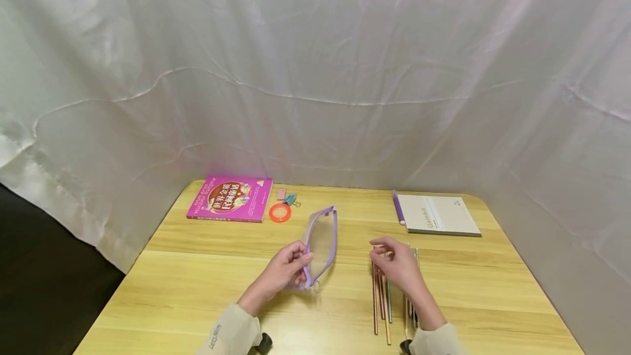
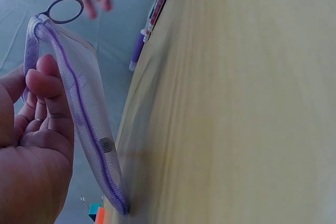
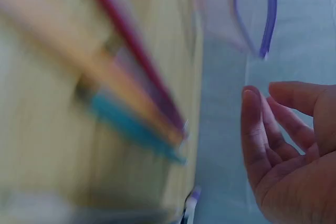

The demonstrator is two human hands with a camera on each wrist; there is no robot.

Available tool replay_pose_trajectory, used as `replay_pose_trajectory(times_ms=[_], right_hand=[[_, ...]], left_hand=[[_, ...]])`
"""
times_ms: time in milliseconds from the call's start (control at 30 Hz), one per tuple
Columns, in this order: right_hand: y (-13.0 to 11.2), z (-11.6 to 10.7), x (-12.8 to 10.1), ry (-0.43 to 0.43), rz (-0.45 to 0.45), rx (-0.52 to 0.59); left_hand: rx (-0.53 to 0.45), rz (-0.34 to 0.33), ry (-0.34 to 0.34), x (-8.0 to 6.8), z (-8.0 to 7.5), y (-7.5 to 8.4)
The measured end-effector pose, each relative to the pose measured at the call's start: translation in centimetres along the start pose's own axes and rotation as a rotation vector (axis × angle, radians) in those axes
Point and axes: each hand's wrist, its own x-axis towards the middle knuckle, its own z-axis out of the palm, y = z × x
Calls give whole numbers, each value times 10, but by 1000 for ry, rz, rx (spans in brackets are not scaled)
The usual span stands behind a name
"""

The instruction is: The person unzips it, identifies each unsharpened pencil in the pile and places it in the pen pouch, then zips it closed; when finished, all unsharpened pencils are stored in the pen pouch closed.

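**Head view: left hand holds a mesh pouch upright, right hand hovers over pencils**

Head camera shows the left hand (image 1: 287,268) gripping the near end of a translucent mesh pencil pouch with purple zipper trim (image 1: 321,245), thumb and fingers pinched on its edge. The pouch stands on edge on the light wooden table (image 1: 197,289), its far end pointing away from the person. In the left wrist view its round zipper pull ring (image 2: 65,10) sticks up at the top.

The right hand (image 1: 396,264) is just right of the pouch, fingers loosely bent and holding nothing, above a row of thin coloured pencils (image 1: 382,303) lying side by side on the table. The right wrist view confirms an empty, relaxed palm.

Farther back lie a pink book with Chinese lettering (image 1: 230,198), an orange ring of tape (image 1: 280,212), a small teal binder clip (image 1: 290,199), and a white notebook (image 1: 437,215) with a purple pen (image 1: 398,207) along its left edge.
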Motion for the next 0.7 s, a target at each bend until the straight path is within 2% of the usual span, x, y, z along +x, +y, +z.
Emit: replay_pose_trajectory(times_ms=[233,500,700], right_hand=[[24,-17,-11,-38,57,-124],[33,-21,-8,-16,32,-294],[36,-24,-6,-4,27,-365]], left_hand=[[-10,-25,11,-3,-4,-2],[-13,-18,3,-3,-5,-3],[-12,-18,1,-3,-5,-2]])
